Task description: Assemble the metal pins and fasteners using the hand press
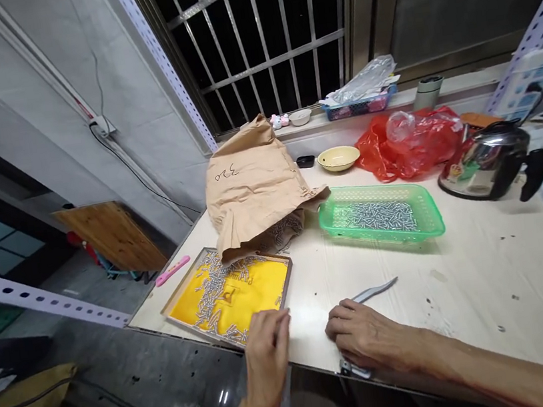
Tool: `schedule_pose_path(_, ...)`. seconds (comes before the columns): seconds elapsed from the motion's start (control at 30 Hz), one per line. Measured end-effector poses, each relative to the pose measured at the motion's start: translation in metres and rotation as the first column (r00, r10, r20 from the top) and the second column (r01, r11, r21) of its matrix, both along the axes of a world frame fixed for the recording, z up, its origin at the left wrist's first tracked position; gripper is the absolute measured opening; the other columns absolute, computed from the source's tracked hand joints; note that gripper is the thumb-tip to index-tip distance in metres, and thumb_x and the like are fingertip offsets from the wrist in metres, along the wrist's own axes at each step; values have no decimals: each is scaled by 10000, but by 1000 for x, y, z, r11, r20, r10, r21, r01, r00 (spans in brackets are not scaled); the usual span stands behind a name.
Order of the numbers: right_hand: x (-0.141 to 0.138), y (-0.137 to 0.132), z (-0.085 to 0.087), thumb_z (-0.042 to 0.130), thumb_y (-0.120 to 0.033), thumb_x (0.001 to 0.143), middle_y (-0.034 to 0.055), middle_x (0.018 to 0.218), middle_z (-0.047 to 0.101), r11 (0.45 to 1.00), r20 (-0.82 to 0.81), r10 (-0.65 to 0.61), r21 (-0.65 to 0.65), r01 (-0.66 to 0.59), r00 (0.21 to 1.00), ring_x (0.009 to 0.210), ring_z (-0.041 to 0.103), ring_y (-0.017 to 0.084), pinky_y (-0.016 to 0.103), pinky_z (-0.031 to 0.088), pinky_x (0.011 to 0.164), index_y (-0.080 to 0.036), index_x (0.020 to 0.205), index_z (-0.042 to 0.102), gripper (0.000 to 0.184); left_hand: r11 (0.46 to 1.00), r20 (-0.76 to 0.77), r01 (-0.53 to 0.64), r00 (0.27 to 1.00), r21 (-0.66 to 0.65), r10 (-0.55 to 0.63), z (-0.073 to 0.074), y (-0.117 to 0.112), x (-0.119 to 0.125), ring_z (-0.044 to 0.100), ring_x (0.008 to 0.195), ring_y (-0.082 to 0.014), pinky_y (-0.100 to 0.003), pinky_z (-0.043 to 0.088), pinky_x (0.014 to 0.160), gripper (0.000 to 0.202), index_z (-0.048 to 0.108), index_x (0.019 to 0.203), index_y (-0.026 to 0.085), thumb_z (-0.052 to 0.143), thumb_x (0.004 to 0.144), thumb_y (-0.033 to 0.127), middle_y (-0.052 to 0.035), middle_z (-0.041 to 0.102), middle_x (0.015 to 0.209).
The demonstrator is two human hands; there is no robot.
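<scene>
My left hand [266,340] is at the near right corner of a shallow tray [288,275] with a yellow lining. Its fingers are curled together, and whatever they may hold is hidden. Many small silver metal pieces [211,296] lie scattered over the yellow lining. My right hand [363,335] is closed over a grey-handled tool, possibly pliers, on the table by the front edge. One grey curved handle [379,289] sticks out beyond the fingers, and a metal end shows below the palm. The rest of the tool is covered by the hand.
A brown paper bag [253,182] lies with its mouth over the tray's far side, metal pieces inside. Behind my right hand is a green plastic basket [382,236] of similar pieces. A kettle [490,159], red plastic bag [409,143], yellow bowl [339,159] and pink tool [172,270] surround them.
</scene>
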State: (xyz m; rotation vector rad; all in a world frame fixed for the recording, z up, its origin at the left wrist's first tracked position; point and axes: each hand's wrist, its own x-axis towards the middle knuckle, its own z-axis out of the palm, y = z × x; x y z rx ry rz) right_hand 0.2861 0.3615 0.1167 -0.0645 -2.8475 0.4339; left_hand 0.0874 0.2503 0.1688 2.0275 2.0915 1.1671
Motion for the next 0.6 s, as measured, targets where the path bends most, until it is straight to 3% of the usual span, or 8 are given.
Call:
schedule_pose_path(0.13,0,-4,6,454,-130,882,56,835,562,951,-246,-83,-308,4,966,814,501,195,330,389,747,-159,846,539,96,985,-57,-121,992,-119,115,-11,20,-43,548,833,-221,-340,448,736,302,636,912,153,386,933,319,-76,587,866)
schedule_pose_path(0.27,7,6,36,432,-217,931,44,773,562,862,-423,-357,-492,120,833,714,534,185,290,430,625,-179,858,537,133,940,-102,-99,992,-328,69,-23,29,-56,535,869,-226,-337,432,769,302,659,960,136,402,919,291,-91,580,882)
schedule_pose_path(0.37,20,30,66,483,-283,932,29,775,573,817,-486,-557,-466,339,674,685,552,184,289,453,611,-194,858,549,133,903,-154,-61,988,-426,-6,-23,35,-55,520,889,-222,-305,415,761,269,667,985,156,432,909,262,-85,572,875)
schedule_pose_path(0.47,34,67,84,494,-329,926,33,799,592,737,-551,-672,-433,519,495,696,568,193,304,476,650,-194,890,564,156,877,-213,-62,976,-476,-47,-21,40,-55,516,854,-208,-283,401,739,281,676,902,175,405,907,248,-71,554,834)
schedule_pose_path(0.53,41,94,88,475,-289,930,52,851,601,719,-568,-681,-403,565,462,755,576,204,309,483,693,-182,926,574,146,869,-249,-78,967,-489,-53,-24,44,-58,519,831,-206,-280,398,722,316,670,851,187,371,910,270,-63,543,815)
schedule_pose_path(0.6,48,119,87,469,-203,927,73,931,599,708,-546,-682,-328,625,486,861,564,221,330,470,772,-169,990,584,136,864,-252,-75,966,-498,-62,-30,50,-65,526,845,-207,-274,407,716,313,664,838,207,360,880,266,-59,545,833)
